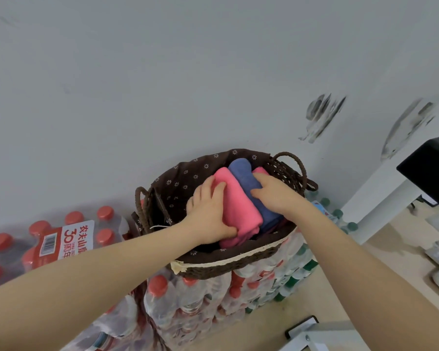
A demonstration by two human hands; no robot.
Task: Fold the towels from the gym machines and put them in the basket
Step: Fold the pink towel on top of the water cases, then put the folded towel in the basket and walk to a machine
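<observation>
A brown woven basket (228,268) with a dark flowered lining stands on stacked packs of bottled water against the wall. Inside it lie folded towels side by side: a pink towel (238,206), a blue towel (246,178) to its right, and another pink towel (260,170) barely showing at the far right. My left hand (209,211) grips the left side of the near pink towel, thumb tucked under its front end. My right hand (274,192) presses on the blue towel, fingers curled over it.
Shrink-wrapped packs of red-capped water bottles (61,239) lie left of and under the basket, green-capped ones (299,272) to the right. A white table leg (380,206) and a black box (431,168) stand at the right. The wall rises right behind the basket.
</observation>
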